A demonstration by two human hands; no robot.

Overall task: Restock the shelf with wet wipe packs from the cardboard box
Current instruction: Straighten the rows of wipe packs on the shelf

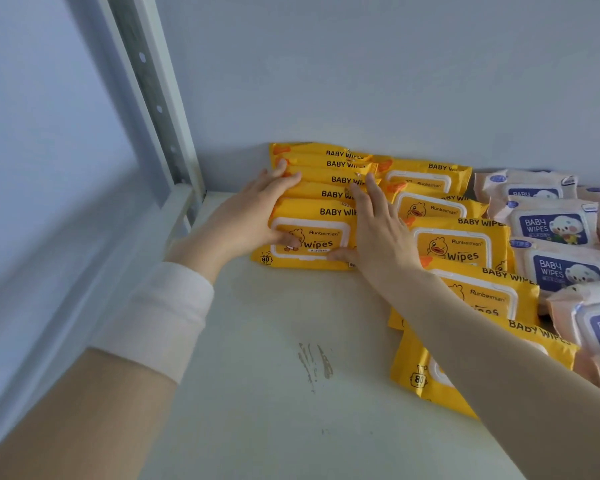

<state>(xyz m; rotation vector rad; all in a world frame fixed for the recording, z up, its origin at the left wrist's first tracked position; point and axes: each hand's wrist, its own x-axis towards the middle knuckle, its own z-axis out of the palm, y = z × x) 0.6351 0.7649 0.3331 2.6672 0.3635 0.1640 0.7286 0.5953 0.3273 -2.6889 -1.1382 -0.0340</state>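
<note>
- A second row of yellow packs lies just to the right of the hands, and the right forearm crosses over its nearest packs.
- Pink baby-wipe packs fill the far right.
- A white cuff wraps the left wrist.
- The pale shelf has dark scuff marks near its middle.
- A perforated metal post rises at the far left corner, and a plain wall closes the back.
- The left row of yellow packs sits against that wall. The packs overlap like tiles and lean back, lids facing up and near, long axes running left to right.
- The left hand grips this row, fingers bent over the far packs and thumb on the front pack.
- The right hand lies flat along the row's right end with its fingers straight. Its thumb rests at the front pack's near edge.
</note>
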